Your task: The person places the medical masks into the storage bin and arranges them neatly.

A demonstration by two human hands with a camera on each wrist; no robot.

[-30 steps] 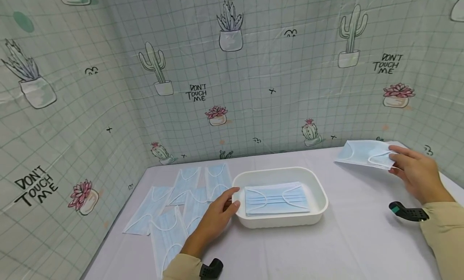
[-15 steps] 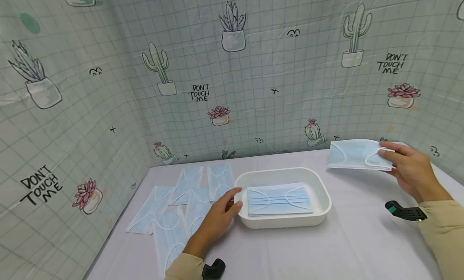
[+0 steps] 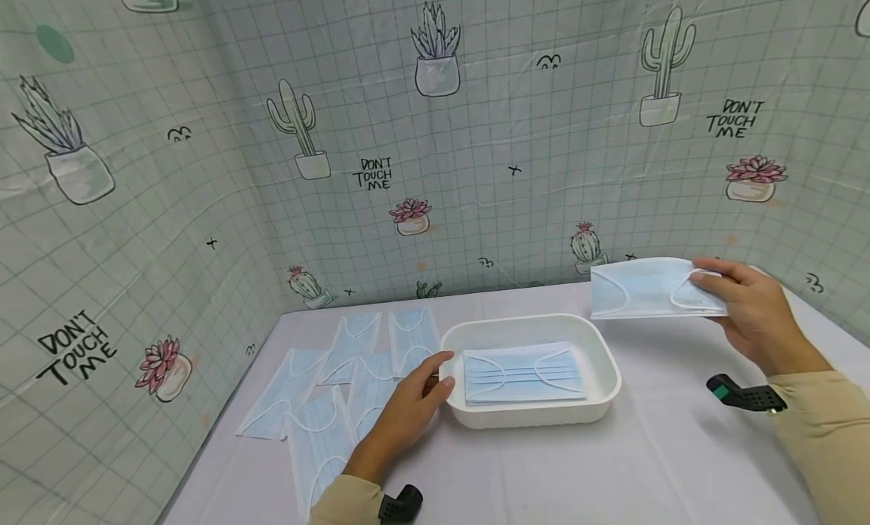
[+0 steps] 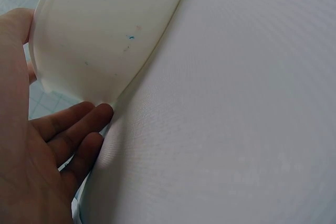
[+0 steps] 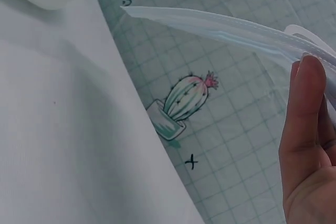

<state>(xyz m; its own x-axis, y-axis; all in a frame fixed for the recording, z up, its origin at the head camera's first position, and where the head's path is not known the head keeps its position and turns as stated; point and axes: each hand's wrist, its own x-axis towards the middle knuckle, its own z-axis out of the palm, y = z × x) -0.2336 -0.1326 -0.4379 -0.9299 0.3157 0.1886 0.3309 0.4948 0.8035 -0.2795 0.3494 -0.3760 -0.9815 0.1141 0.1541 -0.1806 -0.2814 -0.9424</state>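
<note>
My right hand (image 3: 757, 313) pinches a light-blue face mask (image 3: 635, 289) by its right end, held up above the table at the right. Its white ear loops hang on the near face. In the right wrist view the mask (image 5: 210, 29) shows edge-on, the thumb against it. A white plastic tray (image 3: 530, 417) stands mid-table with a small pile of blue masks (image 3: 523, 381) lying flat inside. My left hand (image 3: 408, 404) grips the tray's left rim between thumb and index finger. The left wrist view shows the other fingers (image 4: 86, 124) against the tray's outer wall.
Several more masks (image 3: 316, 427) lie spread, partly overlapping, on the white tablecloth (image 3: 544, 480) left of the tray. A grid-patterned curtain (image 3: 476, 132) with cactus drawings rises behind the table and along its left side. Dark bands (image 3: 744, 393) sit at both wrists.
My right hand has moved left toward the tray, and the mask in it has turned flatter to the view and risen slightly. The left hand stays at the tray's rim.
</note>
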